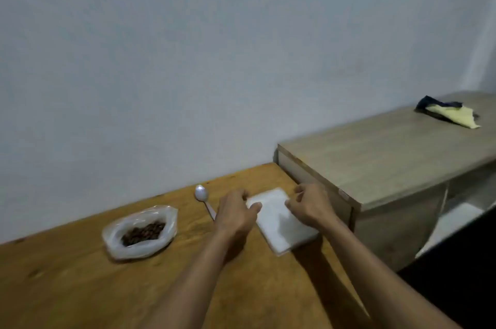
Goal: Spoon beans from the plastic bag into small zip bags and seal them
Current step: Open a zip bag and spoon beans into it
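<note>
- Head view: both bare hands are down on the flat white stack of small zip bags (279,217), which lies near the desk's far right corner.
- The left hand (236,214) curls over the stack's left edge, thumb pressing on top, fingers loosely bent.
- The right hand (311,206) pinches at the stack's right edge with fingers curled; whether it grips one bag cannot be told.
- A shiny metal spoon (204,198) lies just left of the left hand, near the far edge of the orange-brown wooden desk (80,288).
- The clear plastic bag of brown beans (141,232) sits open further left, apart from the hands.
- A grey-wood cabinet (389,157) adjoins the right edge, with a yellow-and-dark cloth (448,114) on top.
</note>
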`<action>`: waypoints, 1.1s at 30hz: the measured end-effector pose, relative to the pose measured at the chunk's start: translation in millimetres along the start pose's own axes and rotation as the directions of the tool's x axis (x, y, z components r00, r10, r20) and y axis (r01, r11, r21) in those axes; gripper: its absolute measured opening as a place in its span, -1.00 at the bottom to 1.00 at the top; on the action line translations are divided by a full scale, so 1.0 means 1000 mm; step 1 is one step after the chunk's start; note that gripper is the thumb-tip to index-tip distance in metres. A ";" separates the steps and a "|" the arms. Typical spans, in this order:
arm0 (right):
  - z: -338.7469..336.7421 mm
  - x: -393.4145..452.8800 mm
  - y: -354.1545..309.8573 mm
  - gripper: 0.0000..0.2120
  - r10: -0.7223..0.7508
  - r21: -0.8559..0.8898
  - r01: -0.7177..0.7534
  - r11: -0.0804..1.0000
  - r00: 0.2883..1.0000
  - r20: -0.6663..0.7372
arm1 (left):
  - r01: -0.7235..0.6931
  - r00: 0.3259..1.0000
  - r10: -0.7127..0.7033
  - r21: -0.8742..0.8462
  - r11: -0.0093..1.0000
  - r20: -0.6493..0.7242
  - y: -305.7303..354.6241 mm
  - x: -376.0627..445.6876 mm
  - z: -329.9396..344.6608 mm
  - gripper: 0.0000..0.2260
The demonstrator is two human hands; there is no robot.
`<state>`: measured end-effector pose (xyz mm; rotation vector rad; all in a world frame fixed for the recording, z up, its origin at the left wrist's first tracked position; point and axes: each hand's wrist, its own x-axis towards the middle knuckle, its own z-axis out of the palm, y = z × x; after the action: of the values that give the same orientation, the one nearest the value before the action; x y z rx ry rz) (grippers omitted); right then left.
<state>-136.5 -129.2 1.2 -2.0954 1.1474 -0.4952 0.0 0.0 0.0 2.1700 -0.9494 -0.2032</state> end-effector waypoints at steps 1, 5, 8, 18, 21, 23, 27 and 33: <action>0.006 0.006 0.005 -0.46 0.021 -0.030 -0.021 0.999 1.000 0.015 | -0.001 0.999 -0.001 0.065 0.998 0.032 -0.002 0.007 0.011 -0.69; 0.024 0.014 0.013 -0.54 -0.003 -0.217 0.004 0.976 1.000 0.004 | 0.079 0.988 -0.115 0.298 0.951 0.106 -0.006 0.027 0.036 -0.46; 0.030 0.016 0.017 -0.60 -0.046 -0.250 0.028 0.968 0.997 -0.065 | 0.083 0.991 -0.117 0.385 0.919 0.067 -0.007 0.030 0.045 -0.48; 0.028 0.012 0.019 -0.31 -0.063 -0.116 0.052 0.992 0.993 -0.100 | -0.042 0.971 0.052 0.049 0.998 -0.233 -0.003 0.018 0.043 -0.85; 0.019 0.016 0.015 -0.19 -0.100 -0.002 0.100 0.995 0.993 -0.061 | -0.052 0.977 0.015 -0.170 0.984 -0.215 0.008 0.015 0.031 -0.86; 0.013 0.018 0.008 -0.31 -0.159 0.110 0.167 0.980 0.984 -0.081 | -0.048 0.981 -0.006 -0.273 0.961 -0.194 0.014 0.012 0.018 -0.83; -0.009 0.014 -0.016 -0.81 -0.219 0.410 0.240 0.880 0.971 -0.098 | -0.075 0.977 -0.019 -0.422 0.903 -0.215 0.027 0.006 -0.018 -0.81; -0.022 -0.019 -0.070 -0.86 -0.306 0.695 0.177 0.697 0.950 0.065 | -0.098 0.972 -0.041 -0.560 0.823 -0.230 0.027 -0.021 -0.080 -0.79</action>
<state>-119.5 -96.1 66.9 -1.5799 0.4561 -0.7138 2.7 47.8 72.9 1.5794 -0.6742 -0.1837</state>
